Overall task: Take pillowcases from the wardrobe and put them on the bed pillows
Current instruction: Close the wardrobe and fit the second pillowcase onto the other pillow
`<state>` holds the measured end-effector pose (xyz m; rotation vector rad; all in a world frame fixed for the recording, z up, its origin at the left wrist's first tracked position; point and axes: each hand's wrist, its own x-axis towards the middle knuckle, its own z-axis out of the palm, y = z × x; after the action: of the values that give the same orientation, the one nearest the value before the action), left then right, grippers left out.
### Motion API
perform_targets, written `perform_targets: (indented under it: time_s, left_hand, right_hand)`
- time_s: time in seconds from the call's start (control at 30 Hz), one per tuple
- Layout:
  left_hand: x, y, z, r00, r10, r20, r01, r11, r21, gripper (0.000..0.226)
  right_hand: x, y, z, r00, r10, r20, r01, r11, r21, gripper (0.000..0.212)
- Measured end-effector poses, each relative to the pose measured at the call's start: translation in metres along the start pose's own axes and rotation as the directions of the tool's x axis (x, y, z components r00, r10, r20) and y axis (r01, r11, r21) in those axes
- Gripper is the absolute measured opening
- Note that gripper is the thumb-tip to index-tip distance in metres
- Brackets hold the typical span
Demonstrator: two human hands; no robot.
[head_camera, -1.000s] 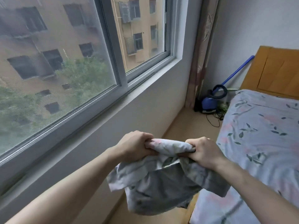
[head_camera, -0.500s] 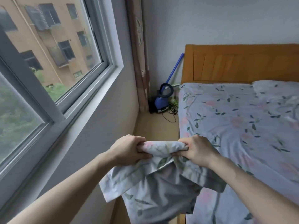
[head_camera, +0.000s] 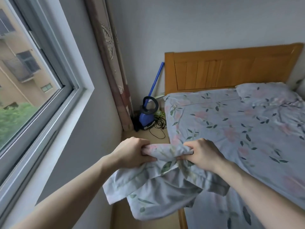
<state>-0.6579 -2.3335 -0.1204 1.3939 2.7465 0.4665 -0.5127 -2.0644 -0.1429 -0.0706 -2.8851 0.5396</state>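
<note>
A bunched pale-blue floral pillowcase (head_camera: pixel 165 189) hangs in front of me, over the gap between wall and bed. My left hand (head_camera: pixel 132 153) grips its upper left fold and my right hand (head_camera: pixel 203 156) grips the upper right fold, fists close together. The bed (head_camera: pixel 247 129) with a matching floral sheet lies to the right. A pillow (head_camera: pixel 265 94) in the same print rests at the head of the bed, against the wooden headboard (head_camera: pixel 231 68).
A window (head_camera: pixel 29 76) fills the left wall, with a curtain (head_camera: pixel 113 66) bunched in the corner. A blue appliance (head_camera: pixel 146 118) with a long blue handle and a loose cable stands on the floor in the narrow aisle beside the bed's head.
My view has swung right from the window toward the bed, bringing headboard and pillow into sight. Both hands keep the same hold on the pillowcase.
</note>
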Motion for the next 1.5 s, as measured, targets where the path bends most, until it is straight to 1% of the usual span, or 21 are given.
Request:
perform_targets:
  time_s: [0.1,0.17,0.27,0.37,0.47,0.63,0.8,0.9,1.0,1.03,1.07,1.13,1.17,1.2,1.27,1.37,1.43,1.5]
  left_hand:
    - [0.056,-0.032,-0.002,0.999,0.043,0.013,-0.043,0.998,-0.04,0.058]
    - [0.085,-0.043,-0.006,0.998,0.062,0.017,-0.061,0.997,-0.054,0.058]
    - [0.137,-0.072,-0.011,0.994,0.105,0.032,-0.103,0.992,-0.068,0.057]
    - [0.182,-0.102,-0.018,0.984,0.176,0.04,-0.171,0.98,-0.102,0.049]
    - [0.229,-0.131,-0.025,0.972,0.228,0.05,-0.221,0.968,-0.12,0.054]
    - [0.304,-0.149,-0.03,0.937,0.33,0.119,-0.314,0.94,-0.13,0.057]
    - [0.386,-0.153,-0.019,0.903,0.395,0.168,-0.371,0.915,-0.159,0.056]
    - [0.438,-0.152,-0.005,0.891,0.415,0.183,-0.386,0.906,-0.172,0.057]
    - [0.498,-0.15,0.01,0.888,0.409,0.208,-0.376,0.908,-0.183,0.057]
    - [0.517,-0.15,0.014,0.888,0.404,0.218,-0.368,0.911,-0.186,0.057]
    - [0.538,-0.15,0.018,0.886,0.4,0.234,-0.362,0.912,-0.192,0.057]
    - [0.571,-0.153,0.023,0.881,0.395,0.259,-0.343,0.912,-0.224,0.056]
    - [0.597,-0.153,0.027,0.883,0.397,0.25,-0.342,0.909,-0.237,0.055]
    - [0.606,-0.154,0.028,0.886,0.394,0.244,-0.336,0.909,-0.248,0.054]
    - [0.63,-0.157,0.029,0.887,0.393,0.243,-0.323,0.903,-0.283,0.051]
    - [0.668,-0.168,0.035,0.88,0.4,0.256,-0.316,0.896,-0.311,0.044]
    - [0.697,-0.175,0.037,0.888,0.379,0.26,-0.288,0.9,-0.327,0.054]
    - [0.729,-0.188,0.044,0.896,0.346,0.278,-0.246,0.908,-0.339,0.065]
  right_hand:
    - [0.048,0.018,-0.002,0.999,0.029,-0.043,-0.03,0.999,-0.022,0.056]
    - [0.068,0.024,-0.008,0.997,0.053,-0.048,-0.055,0.997,-0.048,0.06]
    - [0.109,0.037,-0.007,0.993,0.098,-0.06,-0.102,0.992,-0.079,0.061]
    - [0.15,0.043,-0.008,0.986,0.137,-0.098,-0.145,0.986,-0.085,0.064]
    - [0.186,0.048,-0.008,0.978,0.153,-0.139,-0.169,0.98,-0.108,0.062]
    - [0.224,0.065,-0.009,0.95,0.256,-0.181,-0.282,0.95,-0.134,0.075]
    - [0.262,0.112,-0.015,0.929,0.324,-0.177,-0.348,0.929,-0.124,0.072]
    - [0.287,0.148,-0.019,0.914,0.354,-0.198,-0.379,0.92,-0.102,0.067]
    - [0.318,0.191,-0.025,0.913,0.346,-0.216,-0.364,0.93,-0.05,0.045]
    - [0.328,0.206,-0.026,0.915,0.343,-0.211,-0.358,0.933,-0.035,0.043]
    - [0.341,0.221,-0.029,0.913,0.352,-0.208,-0.368,0.928,-0.048,0.044]
    - [0.363,0.248,-0.033,0.906,0.368,-0.212,-0.388,0.919,-0.066,0.059]
    - [0.379,0.271,-0.037,0.907,0.367,-0.205,-0.386,0.921,-0.061,0.065]
    - [0.387,0.28,-0.039,0.91,0.364,-0.201,-0.384,0.921,-0.07,0.068]
    - [0.408,0.298,-0.046,0.913,0.365,-0.184,-0.387,0.917,-0.099,0.069]
    - [0.44,0.331,-0.049,0.905,0.395,-0.159,-0.411,0.908,-0.082,0.067]
    - [0.463,0.349,-0.055,0.896,0.407,-0.178,-0.426,0.901,-0.08,0.057]
    - [0.487,0.368,-0.059,0.899,0.393,-0.192,-0.412,0.908,-0.072,0.037]
